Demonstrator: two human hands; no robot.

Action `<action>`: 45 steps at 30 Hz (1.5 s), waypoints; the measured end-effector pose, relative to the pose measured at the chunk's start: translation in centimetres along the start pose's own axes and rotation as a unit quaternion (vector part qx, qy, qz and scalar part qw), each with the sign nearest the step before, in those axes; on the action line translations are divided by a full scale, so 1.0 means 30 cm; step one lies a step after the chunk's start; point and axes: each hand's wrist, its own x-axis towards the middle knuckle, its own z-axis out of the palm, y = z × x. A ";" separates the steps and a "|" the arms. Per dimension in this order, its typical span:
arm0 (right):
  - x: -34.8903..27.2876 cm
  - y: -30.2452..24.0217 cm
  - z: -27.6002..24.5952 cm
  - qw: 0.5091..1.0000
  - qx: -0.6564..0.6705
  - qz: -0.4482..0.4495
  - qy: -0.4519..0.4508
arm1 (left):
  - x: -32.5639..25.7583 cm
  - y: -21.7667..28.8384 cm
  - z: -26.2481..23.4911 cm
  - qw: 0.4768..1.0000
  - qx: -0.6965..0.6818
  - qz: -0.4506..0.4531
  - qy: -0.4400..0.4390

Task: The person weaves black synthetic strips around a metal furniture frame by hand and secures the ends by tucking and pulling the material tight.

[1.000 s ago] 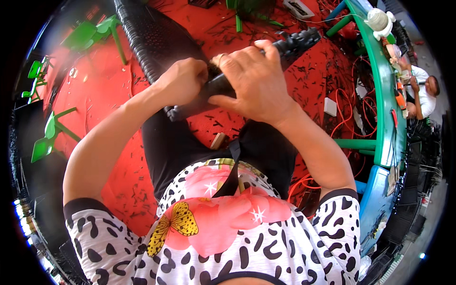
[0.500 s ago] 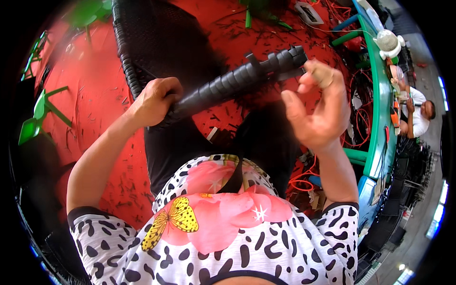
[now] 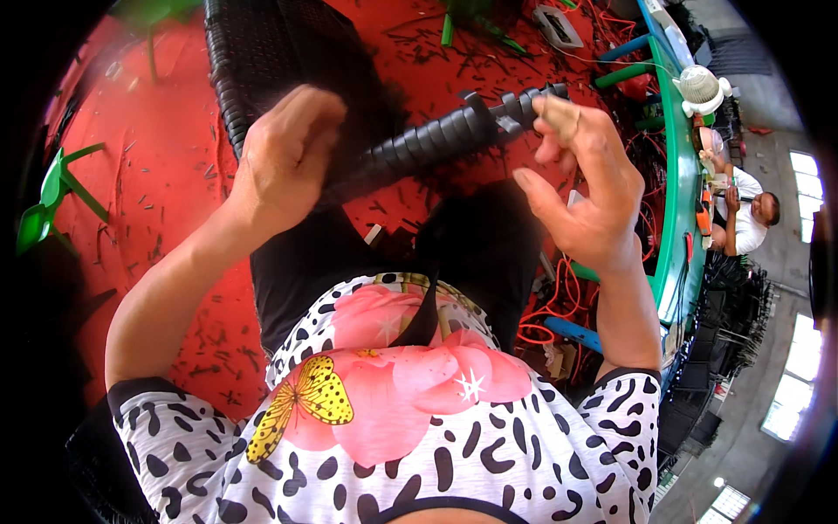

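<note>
A bar wrapped in flat black strip [image 3: 428,140] slants across my lap, rising to the right. Its turns lie side by side, and a raised loop of strip stands up near the right end. It adjoins a black woven panel [image 3: 292,52] with a wrapped edge, probably part of one piece of furniture. Over the bar's left end hovers my left hand [image 3: 288,162], its bent fingers blurred. At the right end is my right hand [image 3: 589,179], thumb spread from the curled fingers, with fingertips close to the strip; whether they touch it is hard to tell.
Black strip scraps litter the red floor [image 3: 166,288]. A green stool [image 3: 57,196] stands at left. To the right are a green-edged table [image 3: 679,201], a white fan [image 3: 701,86], orange tubing [image 3: 559,301] and a seated person in white [image 3: 746,210]. A grey tray [image 3: 559,26] lies far off.
My left hand has let go of the bar's left end and moved up. The right hand stays near the right end, its fingers now closer to the strip. My view has shifted slightly.
</note>
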 end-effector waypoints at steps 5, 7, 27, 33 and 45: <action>0.043 0.000 0.013 0.993 -0.103 -0.035 -0.053 | 0.097 0.197 0.086 0.985 0.002 0.159 0.067; 0.037 -0.003 0.005 0.993 -0.096 -0.026 -0.062 | 0.131 0.215 0.142 0.985 -0.032 0.152 0.070; 0.026 0.007 -0.028 0.990 -0.055 -0.130 -0.029 | 0.111 0.212 0.239 0.952 -0.194 0.146 0.184; 0.025 0.011 -0.037 0.985 -0.041 -0.168 -0.013 | 0.102 0.209 0.234 0.945 -0.150 0.202 0.209; 0.164 -0.135 -0.064 0.993 -0.037 -0.043 -0.101 | 0.127 0.238 0.249 0.935 -0.159 0.205 0.241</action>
